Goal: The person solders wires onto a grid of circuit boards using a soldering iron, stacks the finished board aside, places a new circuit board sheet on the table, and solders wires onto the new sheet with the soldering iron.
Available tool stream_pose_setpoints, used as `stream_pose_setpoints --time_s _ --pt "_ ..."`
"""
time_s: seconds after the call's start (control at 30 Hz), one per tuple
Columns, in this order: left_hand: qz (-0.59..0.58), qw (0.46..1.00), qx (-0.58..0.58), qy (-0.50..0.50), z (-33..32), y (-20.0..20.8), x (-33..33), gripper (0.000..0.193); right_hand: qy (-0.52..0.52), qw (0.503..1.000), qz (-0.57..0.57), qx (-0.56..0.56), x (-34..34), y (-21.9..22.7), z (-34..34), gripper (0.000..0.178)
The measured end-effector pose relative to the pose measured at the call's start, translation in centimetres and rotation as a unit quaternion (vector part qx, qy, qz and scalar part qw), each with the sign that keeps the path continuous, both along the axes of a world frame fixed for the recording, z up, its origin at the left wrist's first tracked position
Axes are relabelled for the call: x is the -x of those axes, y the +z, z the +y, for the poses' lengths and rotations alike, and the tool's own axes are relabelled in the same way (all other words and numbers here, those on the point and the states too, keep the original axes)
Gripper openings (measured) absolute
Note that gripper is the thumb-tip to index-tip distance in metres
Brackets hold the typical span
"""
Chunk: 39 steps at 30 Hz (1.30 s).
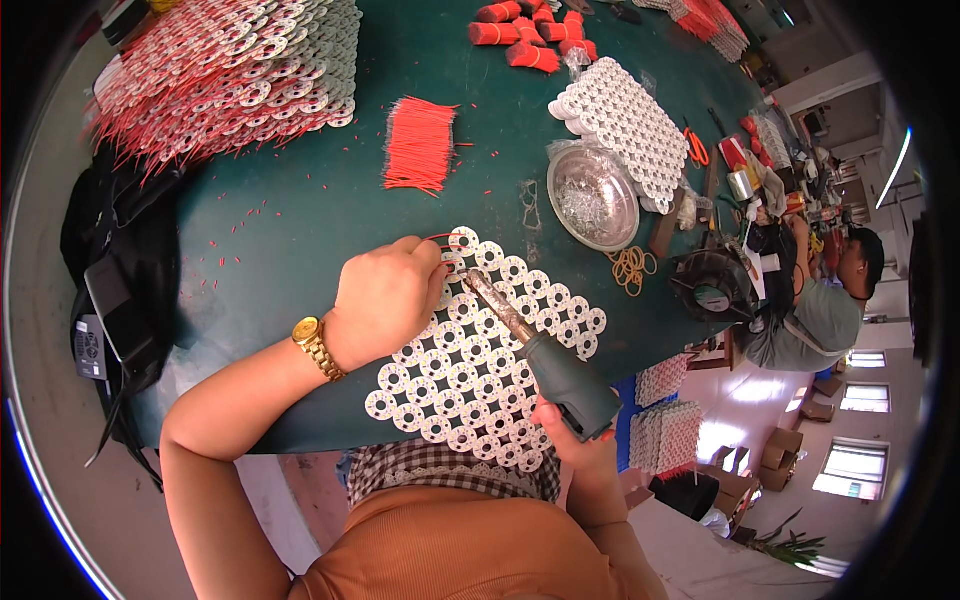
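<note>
A panel of white ring-shaped circuit boards (462, 376) lies on the green table at its near edge. My left hand (388, 298), a gold watch on its wrist, is closed in a pinch at the panel's upper left corner. Thin red wires (447, 237) run from its fingertips onto the corner rings; the pinch itself is partly hidden. In my right hand (572, 438) is a dark green soldering gun (568, 382), gripped by its handle. Its metal tip slants up and left, close to the rings beside my left fingertips. Whether the tip touches a ring I cannot tell.
A bundle of red wires (419, 145) lies beyond my left hand. Stacked wired panels (240, 75) stand far left. A clear-wrapped bowl (594, 197), another white panel (630, 130) and rubber bands (632, 267) sit to the right. A person (815, 310) works at far right.
</note>
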<state>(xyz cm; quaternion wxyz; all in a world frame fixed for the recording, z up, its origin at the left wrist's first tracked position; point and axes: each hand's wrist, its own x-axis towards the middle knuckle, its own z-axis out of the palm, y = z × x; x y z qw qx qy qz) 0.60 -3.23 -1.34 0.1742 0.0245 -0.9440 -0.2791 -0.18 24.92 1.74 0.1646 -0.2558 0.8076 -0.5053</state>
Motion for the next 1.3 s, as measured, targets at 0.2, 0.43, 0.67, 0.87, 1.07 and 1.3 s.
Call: stream_pose_setpoints --time_s 0.2,0.43,0.67,0.87,1.07,1.3 --pt "0.011 1.000 0.015 -0.001 0.0 -0.1 0.0 0.016 -0.018 0.999 -0.044 -0.004 -0.2 0.3 -0.3 0.026" --pt "0.012 1.000 0.018 -0.004 0.0 -0.1 0.0 0.014 0.027 0.999 0.027 -0.018 0.4 1.5 -1.2 0.021" --pt "0.018 0.999 0.033 -0.004 0.2 -0.1 -0.1 0.013 0.084 0.988 0.123 -0.035 0.9 1.8 -1.5 0.019" --pt "0.024 0.999 0.041 -0.006 0.2 -0.6 -0.1 0.013 0.046 0.995 0.076 -0.051 0.5 1.9 -1.7 0.015" --pt "0.020 0.999 0.045 -0.012 0.2 -0.4 0.0 0.014 -0.056 0.991 -0.011 0.119 -1.0 -0.6 1.0 0.025" --pt "0.027 0.998 0.056 -0.014 0.0 -0.5 -0.1 0.014 -0.139 0.933 -0.198 0.266 -2.3 1.4 2.4 0.056"
